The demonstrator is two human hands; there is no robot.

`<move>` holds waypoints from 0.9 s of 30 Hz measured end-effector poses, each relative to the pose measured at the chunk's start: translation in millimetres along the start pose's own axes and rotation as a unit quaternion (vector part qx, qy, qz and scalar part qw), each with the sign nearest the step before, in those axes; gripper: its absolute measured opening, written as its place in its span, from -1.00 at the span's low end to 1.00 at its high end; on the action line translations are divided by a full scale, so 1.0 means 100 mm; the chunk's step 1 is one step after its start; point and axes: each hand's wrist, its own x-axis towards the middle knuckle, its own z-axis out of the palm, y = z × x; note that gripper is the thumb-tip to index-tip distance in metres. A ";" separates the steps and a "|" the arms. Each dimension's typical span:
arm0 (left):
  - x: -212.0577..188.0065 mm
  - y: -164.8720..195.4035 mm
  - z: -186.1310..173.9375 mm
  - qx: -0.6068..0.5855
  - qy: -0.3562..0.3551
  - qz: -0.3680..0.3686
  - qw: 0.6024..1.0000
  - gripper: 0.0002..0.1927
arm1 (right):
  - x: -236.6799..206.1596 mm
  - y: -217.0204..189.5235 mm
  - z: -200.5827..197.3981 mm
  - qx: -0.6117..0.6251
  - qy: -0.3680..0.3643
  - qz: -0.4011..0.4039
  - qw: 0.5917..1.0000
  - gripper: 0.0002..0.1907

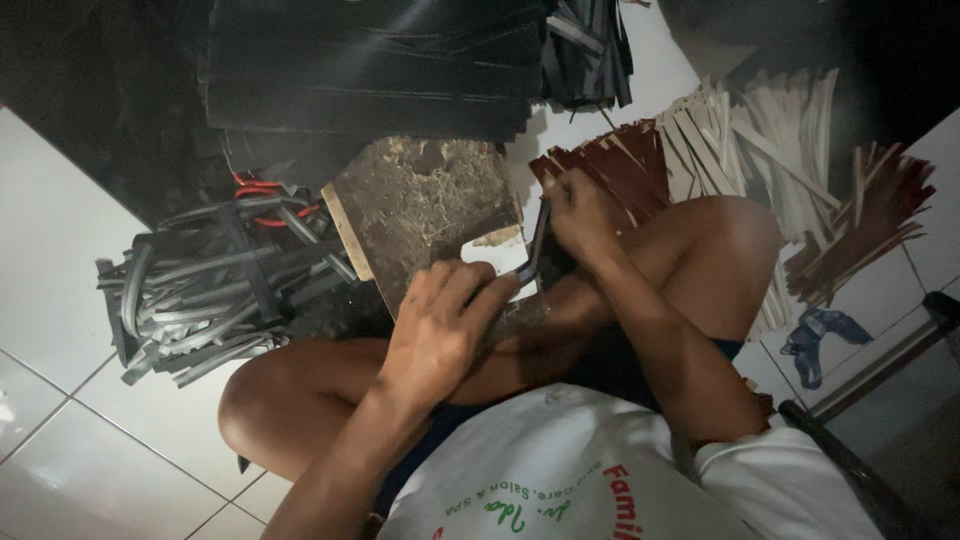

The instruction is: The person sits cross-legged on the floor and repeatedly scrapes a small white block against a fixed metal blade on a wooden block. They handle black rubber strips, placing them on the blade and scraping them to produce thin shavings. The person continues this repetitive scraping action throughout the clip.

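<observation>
On the white tiled floor (90, 440), seen from the head view, a person sits with knees drawn up and both hands working over a scarred brown board (425, 205).

Left hand (440, 325): fingers curled shut, gripping the near end of a thin dark strip (538, 245). Knuckles face the camera; hand lies at the board's near edge.

Right hand (582, 215): fingers pinched closed on the far, upper end of the same strip. Strip runs nearly upright between the 2 hands, just right of the board, in front of the right knee. Whether a tool is also held, cannot tell; lighting is dim.

Surroundings:
- Bundle of grey-black strips (200, 295) lies left of the board, touching the floor, with a red band (262, 190) at its top.
- Stack of black sheets (370, 65) sits beyond the board.
- Pile of dark red strips (615, 165) lies just behind the right hand.
- Heap of pale cream strips (765, 125) sits right of the red pile.
- Second reddish-brown bundle (870, 225) lies farther right.
- Blue object (815, 340) rests on the floor near the right knee; kind unclear.
</observation>
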 end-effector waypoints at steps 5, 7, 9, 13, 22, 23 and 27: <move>0.02 -0.01 -0.01 0.020 0.000 0.005 1.000 -0.59 | 0.09 0.15 0.09 0.000 0.009 0.007 1.000 -0.63; 0.01 -0.01 -0.01 0.006 0.002 0.004 1.000 -0.59 | 0.13 0.19 0.13 -0.006 0.008 0.019 1.000 -0.62; 0.01 -0.01 -0.01 0.005 0.002 0.006 1.000 -0.59 | 0.18 0.20 0.16 -0.017 0.010 0.033 0.999 -0.62; 0.01 -0.01 0.01 0.036 -0.002 0.011 0.999 -0.61 | 0.21 0.18 0.16 -0.047 0.022 0.006 0.999 -0.61; 0.02 0.02 0.05 0.088 -0.004 0.019 0.996 -0.63 | 0.27 0.01 0.11 -0.060 0.013 0.039 0.997 -0.63; 0.02 0.02 0.05 0.097 -0.004 0.022 0.995 -0.63 | 0.28 0.00 0.12 -0.060 0.022 0.031 0.997 -0.63; 0.06 0.06 0.05 0.102 -0.009 0.028 0.994 -0.61 | 0.29 -0.02 0.13 -0.063 0.042 0.016 0.997 -0.63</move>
